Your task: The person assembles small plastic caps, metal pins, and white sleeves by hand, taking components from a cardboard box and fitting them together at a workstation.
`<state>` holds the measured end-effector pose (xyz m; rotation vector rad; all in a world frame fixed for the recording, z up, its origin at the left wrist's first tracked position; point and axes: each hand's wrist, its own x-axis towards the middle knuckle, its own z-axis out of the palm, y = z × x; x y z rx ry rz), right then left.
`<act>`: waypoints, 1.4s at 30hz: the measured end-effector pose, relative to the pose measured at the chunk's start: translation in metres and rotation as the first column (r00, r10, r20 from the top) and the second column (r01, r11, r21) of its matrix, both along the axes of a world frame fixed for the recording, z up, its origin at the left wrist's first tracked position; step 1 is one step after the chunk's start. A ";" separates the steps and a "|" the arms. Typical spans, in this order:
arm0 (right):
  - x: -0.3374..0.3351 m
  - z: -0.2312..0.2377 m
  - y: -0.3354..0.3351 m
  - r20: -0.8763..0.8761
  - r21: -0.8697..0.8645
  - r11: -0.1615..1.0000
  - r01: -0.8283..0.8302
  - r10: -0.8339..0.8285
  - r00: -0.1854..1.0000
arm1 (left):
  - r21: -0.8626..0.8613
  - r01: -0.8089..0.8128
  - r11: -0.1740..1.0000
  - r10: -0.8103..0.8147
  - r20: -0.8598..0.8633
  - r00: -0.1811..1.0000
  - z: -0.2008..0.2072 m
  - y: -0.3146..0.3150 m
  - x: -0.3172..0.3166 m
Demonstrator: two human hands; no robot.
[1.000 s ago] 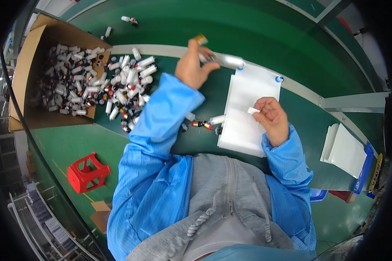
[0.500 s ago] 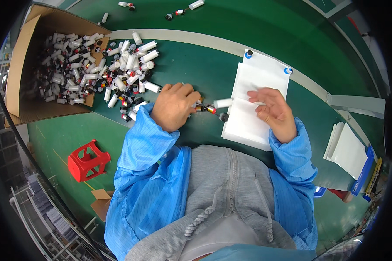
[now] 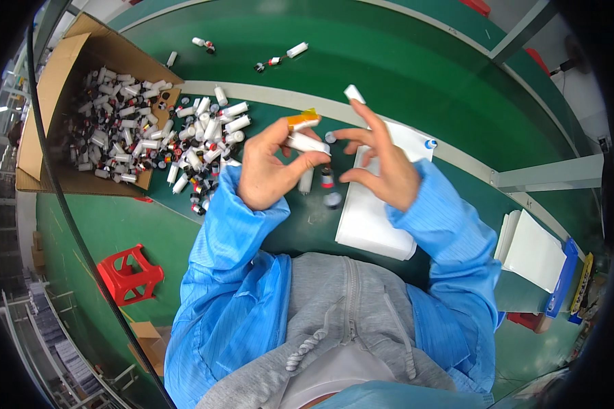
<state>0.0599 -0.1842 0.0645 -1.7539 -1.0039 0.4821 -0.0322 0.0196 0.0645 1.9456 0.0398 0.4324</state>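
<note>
My left hand (image 3: 269,167) is closed over the green bench, pinching a white cylinder (image 3: 307,143) between thumb and fingers. A piece with orange-yellow tape (image 3: 303,119) sticks out above its fingers. Below hang another white cylinder (image 3: 306,181) and a small red-and-black part (image 3: 327,177), blurred. Close by on the right, my right hand (image 3: 385,167) has its fingers apart. A white cylinder (image 3: 353,94) shows at its index fingertip; whether they touch I cannot tell. Under that hand lies a stack of white sheets (image 3: 375,228), partly covered.
At the left, a tipped cardboard box (image 3: 51,102) spills a pile of white cylinders (image 3: 208,129) with small dark and red parts. A few strung pieces (image 3: 297,50) lie beyond the pale ledge (image 3: 266,93). More white sheets (image 3: 535,252) lie right; a red stool (image 3: 129,276) stands on the floor.
My left hand has risen off the bench with the white cylinder and dangling parts. My right hand has moved left towards it. The whole view has shifted slightly.
</note>
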 end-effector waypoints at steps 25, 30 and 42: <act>0.016 -0.023 0.006 -0.465 0.406 0.901 0.150 0.062 0.883 | -0.393 0.027 0.919 -0.040 -0.025 0.999 -0.046 -0.046 0.005; 0.002 -0.015 0.008 -0.076 0.317 0.941 -0.119 0.151 0.986 | 0.024 -0.046 0.999 0.047 -0.034 0.998 -0.042 -0.044 0.003; 0.015 -0.020 -0.003 -0.691 0.400 0.896 0.194 0.156 0.706 | -0.783 0.228 0.579 -0.380 -0.012 0.925 -0.041 -0.027 -0.004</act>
